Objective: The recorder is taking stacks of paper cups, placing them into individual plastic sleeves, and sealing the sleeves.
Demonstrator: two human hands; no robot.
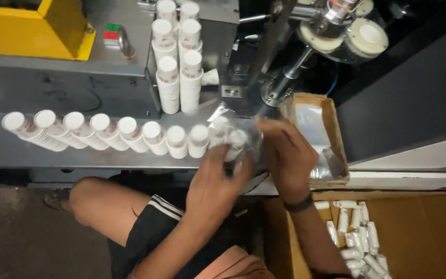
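My left hand (215, 181) grips a stack of white paper cups (228, 140) that sits inside a clear plastic bag (233, 121) at the front edge of the grey machine table (52, 155). My right hand (287, 155) holds the bag's right side, fingers curled on the plastic. A row of several more cup stacks (104, 132) lies side by side on the table to the left of my hands. Both hands are blurred by motion.
Further cup stacks (179, 67) stand in two columns at the back. A small cardboard box of clear plastic bags (316, 134) sits to the right. A large carton (414, 232) below right holds bagged cup stacks (354, 237). A yellow housing (37, 26) is at upper left.
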